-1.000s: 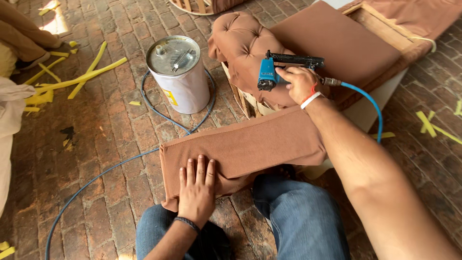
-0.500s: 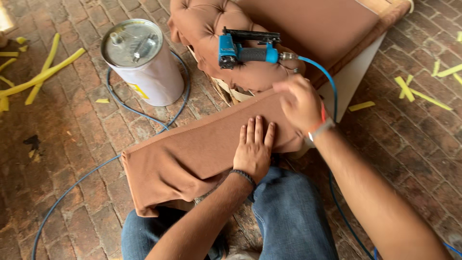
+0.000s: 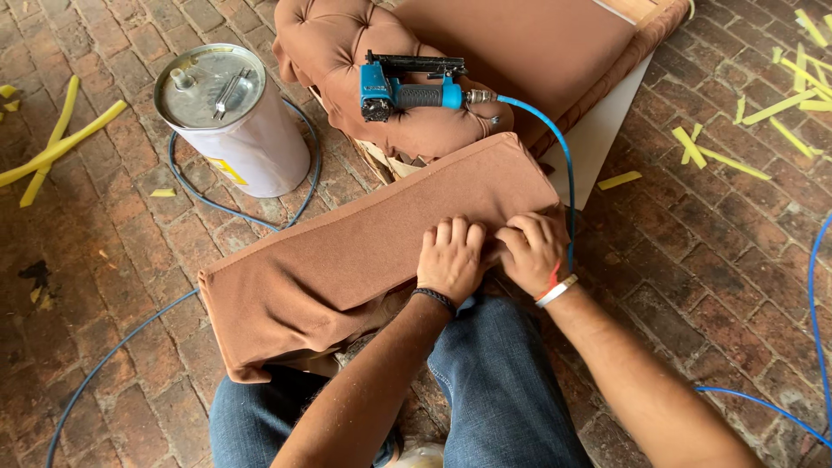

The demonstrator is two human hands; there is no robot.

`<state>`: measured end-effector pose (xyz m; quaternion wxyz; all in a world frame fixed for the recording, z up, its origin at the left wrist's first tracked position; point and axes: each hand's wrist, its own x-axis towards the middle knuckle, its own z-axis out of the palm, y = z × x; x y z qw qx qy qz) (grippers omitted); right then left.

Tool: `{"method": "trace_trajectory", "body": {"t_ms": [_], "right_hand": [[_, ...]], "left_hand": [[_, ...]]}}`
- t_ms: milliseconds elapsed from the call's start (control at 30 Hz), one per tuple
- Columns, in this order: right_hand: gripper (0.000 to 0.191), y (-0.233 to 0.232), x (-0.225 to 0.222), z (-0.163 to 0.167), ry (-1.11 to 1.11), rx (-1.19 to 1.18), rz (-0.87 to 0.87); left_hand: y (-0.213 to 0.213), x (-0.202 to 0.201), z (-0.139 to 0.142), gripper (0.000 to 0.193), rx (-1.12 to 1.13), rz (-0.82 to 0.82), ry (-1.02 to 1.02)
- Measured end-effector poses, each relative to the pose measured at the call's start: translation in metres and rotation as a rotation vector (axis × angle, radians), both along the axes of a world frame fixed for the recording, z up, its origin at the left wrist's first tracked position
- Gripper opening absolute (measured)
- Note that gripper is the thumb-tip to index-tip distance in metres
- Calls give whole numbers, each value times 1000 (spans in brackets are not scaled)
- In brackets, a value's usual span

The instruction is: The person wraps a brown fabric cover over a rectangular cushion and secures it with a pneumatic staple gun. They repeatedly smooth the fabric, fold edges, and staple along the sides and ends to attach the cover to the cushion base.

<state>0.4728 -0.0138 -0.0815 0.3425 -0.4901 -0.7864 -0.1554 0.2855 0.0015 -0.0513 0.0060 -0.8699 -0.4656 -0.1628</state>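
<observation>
Brown fabric-covered panel (image 3: 364, 251), soft weave, left hand (image 3: 451, 260) flat, open grip, right hand (image 3: 530, 251) pinching its edge

Left hand (image 3: 451, 258) and right hand (image 3: 530, 251) pressing brown fabric panel (image 3: 364, 243), blue staple gun (image 3: 414, 87) on tufted cushion (image 3: 347, 61)

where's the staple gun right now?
Head view, upper centre: the blue staple gun lies on the tufted brown cushion, right of the metal can, beyond both hands, untouched.
</observation>
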Motion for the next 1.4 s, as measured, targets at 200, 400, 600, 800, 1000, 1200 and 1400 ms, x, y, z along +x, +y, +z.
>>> {"method": "trace_trajectory", "body": {"t_ms": [200, 400, 600, 800, 1000, 1200, 1400], "right_hand": [[28, 7, 12, 20, 21, -79, 127], [16, 43, 8, 28, -24, -549, 111], [40, 49, 17, 35, -301, -313, 460], [8, 39, 2, 34, -300, -651, 57], [13, 8, 1, 30, -70, -364, 28], [20, -13, 2, 19, -1, -181, 69], [17, -20, 4, -8, 97, -35, 18]], "left_hand": [[7, 2, -8, 19, -168, 41, -406], [28, 0, -11, 14, -353, 66, -587], [24, -13, -9, 12, -535, 7, -867], [58, -63, 9, 24, -179, 101, -190], [159, -62, 18, 64, -912, 171, 68], [124, 28, 27, 68, -431, -214, 378], [57, 55, 28, 63, -124, -474, 423]]}}
